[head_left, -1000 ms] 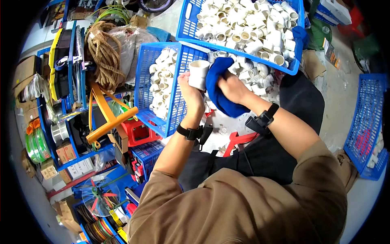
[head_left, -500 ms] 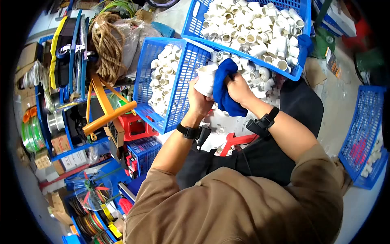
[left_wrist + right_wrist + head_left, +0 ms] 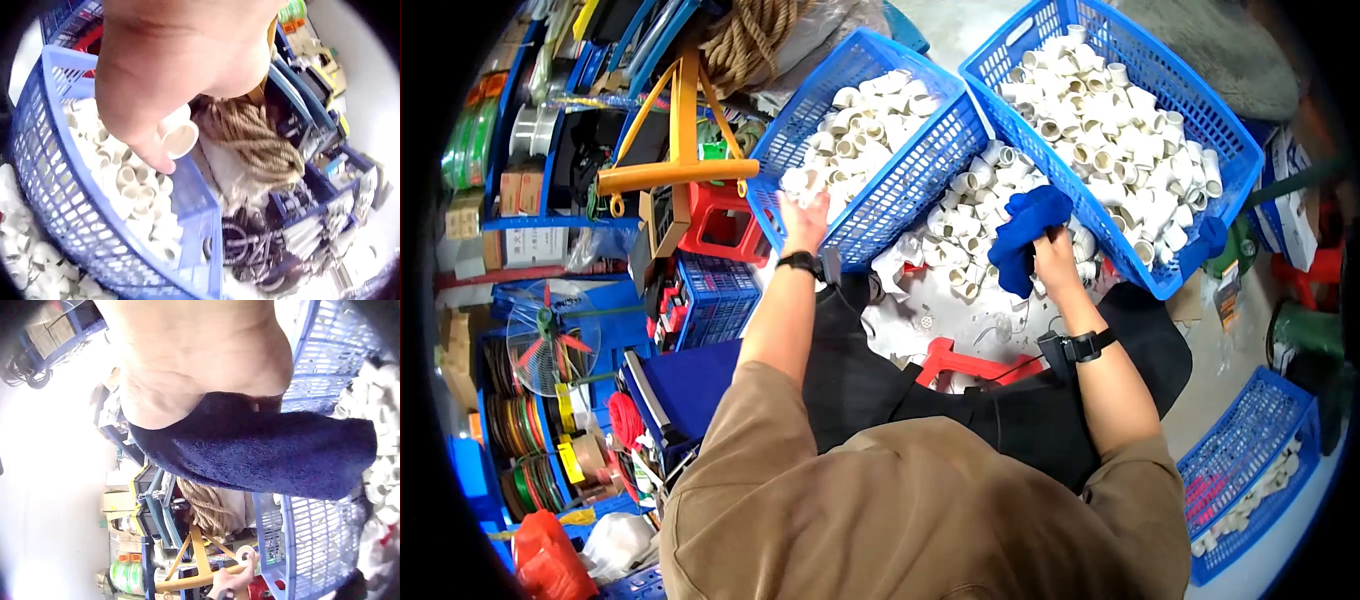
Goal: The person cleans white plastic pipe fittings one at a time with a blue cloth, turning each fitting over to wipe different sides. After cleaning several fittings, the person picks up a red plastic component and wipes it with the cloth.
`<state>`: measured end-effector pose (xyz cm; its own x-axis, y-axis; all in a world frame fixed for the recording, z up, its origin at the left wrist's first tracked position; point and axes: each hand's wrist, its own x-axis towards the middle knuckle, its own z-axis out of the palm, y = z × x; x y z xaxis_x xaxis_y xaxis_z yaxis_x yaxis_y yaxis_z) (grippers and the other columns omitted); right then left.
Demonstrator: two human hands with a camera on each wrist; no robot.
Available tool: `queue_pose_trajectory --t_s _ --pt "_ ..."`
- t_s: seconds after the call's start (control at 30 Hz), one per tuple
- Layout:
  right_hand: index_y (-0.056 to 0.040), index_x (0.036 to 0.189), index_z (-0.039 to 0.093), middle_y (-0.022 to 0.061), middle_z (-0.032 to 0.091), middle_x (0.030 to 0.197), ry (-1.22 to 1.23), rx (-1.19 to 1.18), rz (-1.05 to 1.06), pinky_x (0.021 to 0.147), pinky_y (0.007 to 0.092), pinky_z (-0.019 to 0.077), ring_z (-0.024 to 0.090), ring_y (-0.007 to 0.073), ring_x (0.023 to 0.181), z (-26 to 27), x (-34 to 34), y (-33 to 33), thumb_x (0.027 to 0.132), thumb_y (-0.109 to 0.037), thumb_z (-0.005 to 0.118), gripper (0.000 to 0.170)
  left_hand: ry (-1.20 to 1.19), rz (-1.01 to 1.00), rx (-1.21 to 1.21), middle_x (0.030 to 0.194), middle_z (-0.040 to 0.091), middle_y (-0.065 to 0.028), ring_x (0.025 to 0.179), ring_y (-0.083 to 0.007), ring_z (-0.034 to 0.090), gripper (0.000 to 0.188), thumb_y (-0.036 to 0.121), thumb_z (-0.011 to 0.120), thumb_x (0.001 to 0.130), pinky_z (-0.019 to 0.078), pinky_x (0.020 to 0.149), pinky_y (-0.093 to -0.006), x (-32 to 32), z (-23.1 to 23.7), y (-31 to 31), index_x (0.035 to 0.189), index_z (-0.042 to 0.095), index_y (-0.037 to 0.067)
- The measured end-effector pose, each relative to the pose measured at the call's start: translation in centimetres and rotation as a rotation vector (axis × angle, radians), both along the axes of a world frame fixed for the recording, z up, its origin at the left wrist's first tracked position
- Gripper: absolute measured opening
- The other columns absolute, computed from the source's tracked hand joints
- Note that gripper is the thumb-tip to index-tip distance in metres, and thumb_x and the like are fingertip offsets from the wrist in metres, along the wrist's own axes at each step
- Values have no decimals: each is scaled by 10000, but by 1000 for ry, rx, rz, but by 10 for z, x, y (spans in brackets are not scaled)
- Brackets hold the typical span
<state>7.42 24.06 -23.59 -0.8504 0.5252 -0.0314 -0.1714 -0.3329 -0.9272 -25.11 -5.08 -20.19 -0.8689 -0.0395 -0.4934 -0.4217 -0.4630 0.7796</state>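
Note:
My left hand (image 3: 805, 220) is over the near end of the left blue crate (image 3: 915, 185), which holds many white pipe fittings. It grips a white pipe fitting (image 3: 181, 139), whose round open end shows beyond the fingers in the left wrist view. My right hand (image 3: 1055, 262) holds a bunched dark blue cloth (image 3: 1028, 225) above a heap of loose white fittings (image 3: 968, 235) on the floor. In the right wrist view the cloth (image 3: 262, 450) hangs out from under the palm.
Another blue crate (image 3: 1175, 85), full of white fittings, stands at the back right. A third crate (image 3: 1250, 455) is at the lower right. Left of the left crate are a yellow metal frame (image 3: 685, 175), a red stool (image 3: 720, 225) and crowded shelves. A red piece (image 3: 970, 360) lies between the legs.
The hands have parted. My left hand has carried the fitting from beside the cloth to over the left crate, while the right hand keeps the cloth. The head view has turned left.

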Motion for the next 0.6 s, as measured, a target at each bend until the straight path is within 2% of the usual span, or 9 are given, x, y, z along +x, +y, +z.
queue_pose_trajectory --t_s 0.03,0.07,0.13,0.17,0.23,0.37,0.47,0.5,0.6 --pt "18 1239 585 122 651 1201 -15 -37 16 990 349 449 609 224 1101 3 0 -2 999 -207 572 330 -73 73 5 1476 374 -290 1290 -374 499 932 682 431 954 443 1076 -416 -5 23 1 1549 127 32" --pt "18 1245 584 121 650 1200 -30 -75 32 985 346 453 611 219 1094 5 -1 -5 999 -211 576 336 -188 -30 67 1531 306 -271 1300 -363 500 972 684 457 942 449 1061 -433 -57 -15 -42 1577 54 69" --pt "20 1247 583 116 651 1194 -43 -42 33 977 343 458 612 211 1081 -3 -5 -6 997 -224 586 349 -104 -126 -295 1532 316 -255 1309 -347 498 947 667 463 950 456 1031 -447 -39 -10 -25 1580 63 83" --pt "21 1255 575 112 646 1195 -25 22 46 981 344 455 609 209 1085 -6 -6 -6 994 -223 592 358 -79 -236 -367 1478 387 -292 1212 -358 580 958 631 455 971 484 987 -422 -29 -14 -19 1577 -29 68" --pt "20 1277 549 94 631 1207 -25 52 54 995 345 444 595 195 1106 -7 -4 -6 970 -230 628 403 -106 -373 -376 1347 533 -255 1192 -338 593 783 565 463 996 466 945 -441 -9 -35 -2 1515 178 52" --pt "18 1291 530 88 621 1218 98 -62 101 1021 340 422 574 189 1140 -27 -2 -2 914 -217 668 466 -266 -655 -408 1305 589 -178 1117 -285 626 401 408 403 1053 494 864 -388 39 -92 41 1264 454 70" --pt "21 1313 514 104 615 1238 269 143 160 1036 343 409 570 206 1152 -1 -1 16 869 -167 670 507 -322 -838 -519 1228 636 -118 1060 -237 649 352 334 501 1018 498 836 -361 69 -122 79 1240 515 60" --pt "27 1347 477 115 587 1288 261 69 133 1061 347 383 547 209 1189 21 -4 21 823 -139 672 583 -346 -862 -550 1177 655 -80 1044 -207 651 370 332 559 992 493 834 -354 76 -130 93 1238 544 57" --pt "7 1279 526 105 612 1236 225 34 132 1015 337 407 574 206 1139 42 -7 40 812 -122 685 511 -226 -1033 -725 1058 663 -71 973 -174 666 431 361 614 953 498 769 -343 81 -180 121 1227 586 29"
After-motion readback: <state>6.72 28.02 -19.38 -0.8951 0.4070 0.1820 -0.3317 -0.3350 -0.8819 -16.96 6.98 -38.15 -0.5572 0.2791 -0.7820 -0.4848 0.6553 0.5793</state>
